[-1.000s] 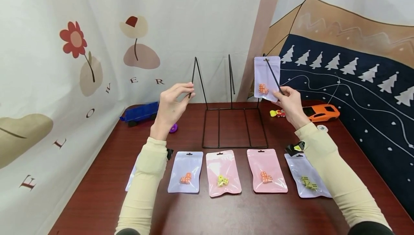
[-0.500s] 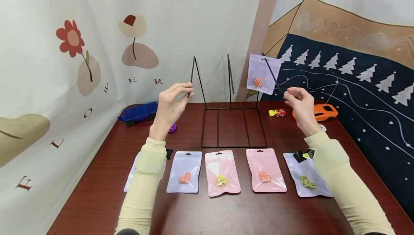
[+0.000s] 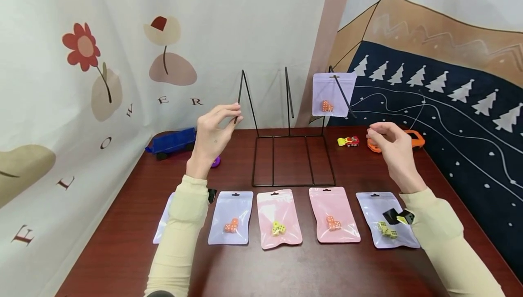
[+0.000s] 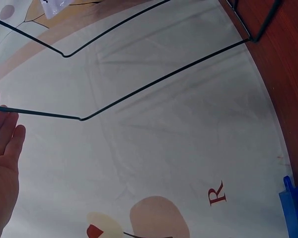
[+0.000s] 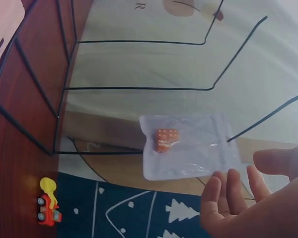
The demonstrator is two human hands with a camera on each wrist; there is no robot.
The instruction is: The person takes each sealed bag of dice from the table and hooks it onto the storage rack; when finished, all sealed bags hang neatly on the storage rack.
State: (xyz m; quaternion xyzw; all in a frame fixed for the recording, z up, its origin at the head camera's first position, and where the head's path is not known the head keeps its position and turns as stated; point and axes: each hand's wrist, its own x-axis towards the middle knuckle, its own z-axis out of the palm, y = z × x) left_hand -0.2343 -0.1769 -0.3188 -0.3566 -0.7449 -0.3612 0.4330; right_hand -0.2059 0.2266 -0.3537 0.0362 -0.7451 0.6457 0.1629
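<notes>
A black wire rack [image 3: 273, 160] with upright arms stands at the back of the table. My left hand [image 3: 214, 129] pinches the tip of its left arm between thumb and fingers, also seen in the left wrist view. From the right arm hangs a light purple zip bag [image 3: 320, 90] with orange dice inside, threaded through its top slot. My right hand [image 3: 394, 151] is to the right of that arm, holding nothing, its fingers bent loosely with a gap to the thumb. In the right wrist view, the hanging bag [image 5: 188, 161] is just beyond the fingertips.
Several bags of dice lie in a front row, among them a pink bag [image 3: 335, 206] and a purple bag [image 3: 230, 206]. Behind are a blue toy truck [image 3: 173, 142], a small toy loader [image 3: 349, 141] and an orange toy car [image 3: 416, 140], partly behind my right hand.
My right hand has let go of the bag, then left the right arm's tip and moved right and down. The bag swung and now hangs straighter. My left hand keeps its pinch.
</notes>
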